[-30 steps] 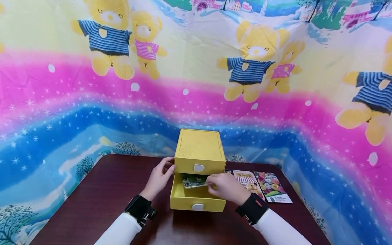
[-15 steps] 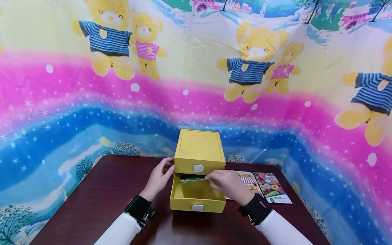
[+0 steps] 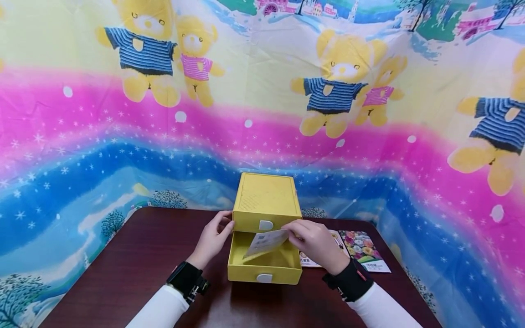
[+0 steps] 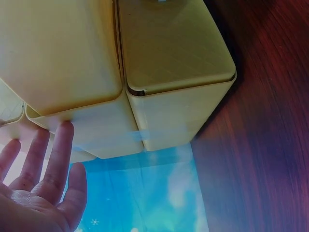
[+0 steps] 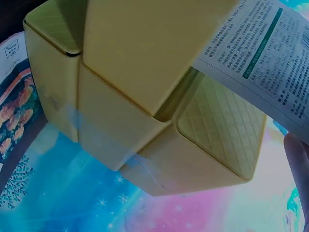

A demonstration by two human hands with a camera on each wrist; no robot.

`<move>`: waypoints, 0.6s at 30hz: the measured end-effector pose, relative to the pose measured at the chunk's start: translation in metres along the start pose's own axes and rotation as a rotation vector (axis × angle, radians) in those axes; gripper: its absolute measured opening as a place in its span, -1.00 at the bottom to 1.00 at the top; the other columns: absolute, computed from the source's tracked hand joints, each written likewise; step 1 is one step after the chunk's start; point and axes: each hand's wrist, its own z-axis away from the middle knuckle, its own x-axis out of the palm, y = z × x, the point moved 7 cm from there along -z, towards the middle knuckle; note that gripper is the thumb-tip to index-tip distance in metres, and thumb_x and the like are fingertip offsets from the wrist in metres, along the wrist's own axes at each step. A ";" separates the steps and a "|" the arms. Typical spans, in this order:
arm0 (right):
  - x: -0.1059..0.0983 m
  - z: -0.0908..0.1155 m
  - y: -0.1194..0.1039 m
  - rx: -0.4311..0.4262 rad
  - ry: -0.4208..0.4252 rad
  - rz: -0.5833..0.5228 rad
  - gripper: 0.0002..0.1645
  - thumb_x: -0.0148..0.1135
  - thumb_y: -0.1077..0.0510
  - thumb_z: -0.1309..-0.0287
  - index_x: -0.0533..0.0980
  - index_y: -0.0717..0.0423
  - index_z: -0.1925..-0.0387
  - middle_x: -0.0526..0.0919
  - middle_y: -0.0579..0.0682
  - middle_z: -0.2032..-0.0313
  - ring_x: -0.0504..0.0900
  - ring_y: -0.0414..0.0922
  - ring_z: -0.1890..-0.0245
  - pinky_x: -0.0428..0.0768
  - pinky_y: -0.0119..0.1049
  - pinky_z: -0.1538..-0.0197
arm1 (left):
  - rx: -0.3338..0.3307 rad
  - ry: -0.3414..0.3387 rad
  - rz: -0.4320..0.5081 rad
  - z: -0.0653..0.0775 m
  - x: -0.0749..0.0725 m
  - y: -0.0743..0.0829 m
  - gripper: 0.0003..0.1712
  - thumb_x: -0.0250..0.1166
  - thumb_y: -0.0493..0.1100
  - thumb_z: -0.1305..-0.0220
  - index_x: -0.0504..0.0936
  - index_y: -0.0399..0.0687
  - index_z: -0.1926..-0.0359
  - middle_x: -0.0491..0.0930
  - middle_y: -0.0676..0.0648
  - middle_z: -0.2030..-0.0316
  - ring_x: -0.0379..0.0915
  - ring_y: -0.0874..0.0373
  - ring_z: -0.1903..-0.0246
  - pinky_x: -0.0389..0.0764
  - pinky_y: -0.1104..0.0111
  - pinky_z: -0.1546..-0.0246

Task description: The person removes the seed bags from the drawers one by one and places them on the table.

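Observation:
A small yellow two-drawer box (image 3: 268,193) stands on the table, its lower drawer (image 3: 264,269) pulled out. My left hand (image 3: 211,239) touches the left side of the box; in the left wrist view its fingers reach up along the yellow wall (image 4: 108,125), mostly straight. Above the open drawer, my right hand (image 3: 316,246) pinches a seed packet (image 3: 265,243) by its right edge. The packet is tilted, its pale printed side showing. In the right wrist view, the packet (image 5: 260,58) shows dense text and a green stripe, with one finger (image 5: 297,154) beside it.
To the right of the box, a flower-pictured packet (image 3: 367,253) lies on the dark red table (image 3: 164,255). A second packet (image 3: 338,239) beside it is partly covered by my right hand. A bear-patterned cloth (image 3: 254,105) hangs behind the table.
My right hand has lifted the packet up and slightly right from inside the drawer. The packet has turned from its dark green face to its pale side. My left hand has stayed put.

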 end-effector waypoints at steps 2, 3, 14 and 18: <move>-0.005 -0.001 0.001 0.011 0.012 0.009 -0.71 0.42 0.32 -0.11 0.67 0.05 0.10 0.74 -0.10 0.25 0.68 -0.24 0.34 0.59 -0.41 0.34 | 0.000 0.001 0.000 0.000 0.000 0.000 -0.58 0.21 -0.09 -0.52 0.49 0.05 -0.33 0.64 -0.09 0.12 0.66 -0.02 0.19 0.65 0.27 0.14; -0.008 -0.001 0.001 0.019 0.019 0.014 -0.71 0.42 0.31 -0.12 0.67 0.05 0.10 0.75 -0.09 0.24 0.70 -0.23 0.33 0.61 -0.39 0.33 | 0.001 0.001 0.000 0.000 0.000 0.000 -0.58 0.21 -0.09 -0.52 0.49 0.05 -0.32 0.64 -0.09 0.12 0.66 -0.03 0.19 0.65 0.27 0.14; -0.047 -0.006 0.008 0.016 0.257 0.046 -0.68 0.04 0.10 -0.49 0.67 0.18 0.17 0.74 0.02 0.28 0.70 -0.13 0.37 0.63 -0.32 0.35 | -0.008 -0.016 0.002 0.001 -0.002 0.002 -0.58 0.20 -0.08 -0.53 0.48 0.05 -0.34 0.64 -0.11 0.11 0.62 -0.08 0.18 0.64 0.25 0.12; -0.062 -0.007 0.012 0.038 0.323 0.062 -0.71 0.08 0.14 -0.44 0.69 0.20 0.18 0.74 0.04 0.30 0.62 -0.17 0.45 0.55 -0.36 0.40 | -0.006 -0.022 0.004 0.000 -0.002 0.003 -0.57 0.20 -0.06 -0.53 0.48 0.06 -0.34 0.64 -0.10 0.10 0.62 -0.06 0.18 0.64 0.25 0.13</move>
